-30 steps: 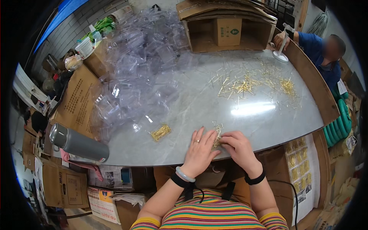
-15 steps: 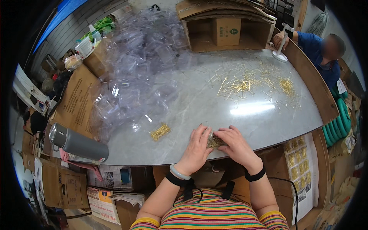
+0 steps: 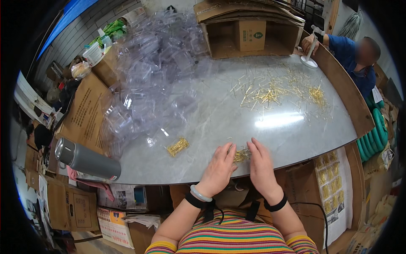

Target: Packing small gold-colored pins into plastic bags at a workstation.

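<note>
A bundle of gold wire hooks (image 3: 242, 155) lies at the table's near edge, between my two hands. My left hand (image 3: 218, 166) is at the bundle's left side, fingers stretched out, fingertips touching or very near the wire ends. On the other side, my right hand (image 3: 262, 167) stands open with straight fingers, its palm side toward the bundle. One loose hook (image 3: 229, 138) lies just beyond the left fingertips. Further left rests a second gold bundle (image 3: 178, 146), apart from both hands. Many loose gold hooks (image 3: 267, 95) are scattered over the table's far right.
Clear plastic boxes (image 3: 156, 72) are heaped on the left of the grey table (image 3: 211, 114). A grey flask (image 3: 86, 160) stands at the left edge. Cardboard boxes (image 3: 270, 36) sit at the back. A co-worker's hand (image 3: 310, 44) grips a white stand (image 3: 311, 60) at the right.
My fingers have straightened from curling over the bundle. My right hand has shifted right, so the hands are further apart and more of the bundle shows.
</note>
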Motion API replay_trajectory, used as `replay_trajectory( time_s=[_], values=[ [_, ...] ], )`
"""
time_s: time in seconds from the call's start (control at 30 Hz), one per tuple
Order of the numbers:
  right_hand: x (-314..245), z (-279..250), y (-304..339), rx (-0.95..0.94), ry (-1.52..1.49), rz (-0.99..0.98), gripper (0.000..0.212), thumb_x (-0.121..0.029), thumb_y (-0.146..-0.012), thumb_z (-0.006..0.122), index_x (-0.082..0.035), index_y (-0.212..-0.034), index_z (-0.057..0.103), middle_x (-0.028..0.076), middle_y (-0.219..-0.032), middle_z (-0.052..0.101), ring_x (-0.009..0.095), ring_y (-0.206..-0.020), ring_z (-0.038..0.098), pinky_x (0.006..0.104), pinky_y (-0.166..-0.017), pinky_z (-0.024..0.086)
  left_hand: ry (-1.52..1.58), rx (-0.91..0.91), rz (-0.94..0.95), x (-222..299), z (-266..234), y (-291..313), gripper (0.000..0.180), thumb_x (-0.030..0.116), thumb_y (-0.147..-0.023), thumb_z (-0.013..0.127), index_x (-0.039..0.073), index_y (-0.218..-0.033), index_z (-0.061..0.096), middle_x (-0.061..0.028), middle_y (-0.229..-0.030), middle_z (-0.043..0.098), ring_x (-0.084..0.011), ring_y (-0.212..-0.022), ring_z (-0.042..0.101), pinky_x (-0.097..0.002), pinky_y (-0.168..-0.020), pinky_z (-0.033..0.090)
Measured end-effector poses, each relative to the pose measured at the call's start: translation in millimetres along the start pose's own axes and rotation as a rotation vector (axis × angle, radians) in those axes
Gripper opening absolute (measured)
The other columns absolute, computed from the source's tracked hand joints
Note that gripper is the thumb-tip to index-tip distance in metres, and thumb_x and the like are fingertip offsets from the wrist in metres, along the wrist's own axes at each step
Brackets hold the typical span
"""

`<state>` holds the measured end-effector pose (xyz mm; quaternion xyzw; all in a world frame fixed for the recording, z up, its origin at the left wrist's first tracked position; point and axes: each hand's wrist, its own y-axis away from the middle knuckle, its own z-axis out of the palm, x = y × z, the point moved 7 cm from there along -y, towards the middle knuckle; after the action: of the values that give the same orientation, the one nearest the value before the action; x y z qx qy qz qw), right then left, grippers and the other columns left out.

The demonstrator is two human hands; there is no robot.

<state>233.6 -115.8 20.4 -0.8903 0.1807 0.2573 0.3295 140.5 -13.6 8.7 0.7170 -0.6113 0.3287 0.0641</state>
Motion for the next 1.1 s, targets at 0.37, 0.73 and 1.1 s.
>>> replay_trajectory(
  time_s=[0.37, 0.73, 1.1],
  values=[
    [-6.3, -8.0, -15.8, -0.217, -0.065, -0.016, 0.058, -0.003, -0.081, 0.067, -0.002, -0.136, 0.051, 0.017, -0.136, 0.054, 0.036, -0.131, 0.045, 0.0465, -0.112, 0.034, -0.039, 0.048, 0.009, -3.1, -2.3, 0.7, 0.072, 0.007, -0.087, 0.067, -0.005, -0.148, 0.033, -0.0255, -0.145, 0.040, -0.0458, -0.135, 0.038, -0.0520, -0.116, 0.029],
    [-5.4, -7.4, 2.6, 0.040, 0.138, 0.028, 0.019, -0.008, -0.080, 0.074, -0.007, -0.098, 0.067, 0.009, -0.097, 0.061, 0.031, -0.097, 0.054, 0.0430, -0.087, 0.041, 0.017, 0.140, -0.034, -6.7, -4.0, -0.4, 0.060, 0.010, -0.088, 0.068, -0.006, -0.140, 0.042, -0.0252, -0.135, 0.049, -0.0447, -0.133, 0.042, -0.0545, -0.116, 0.029],
    [-11.0, -6.1, 5.1, -0.133, 0.086, 0.012, 0.059, -0.010, -0.081, 0.073, -0.005, -0.135, 0.051, 0.015, -0.135, 0.053, 0.039, -0.126, 0.047, 0.0496, -0.107, 0.037, -0.042, 0.118, -0.012, -4.9, -3.3, 2.6, 0.064, 0.019, -0.090, 0.069, -0.008, -0.140, 0.041, -0.0264, -0.138, 0.046, -0.0459, -0.133, 0.041, -0.0549, -0.115, 0.029]
  ],
)
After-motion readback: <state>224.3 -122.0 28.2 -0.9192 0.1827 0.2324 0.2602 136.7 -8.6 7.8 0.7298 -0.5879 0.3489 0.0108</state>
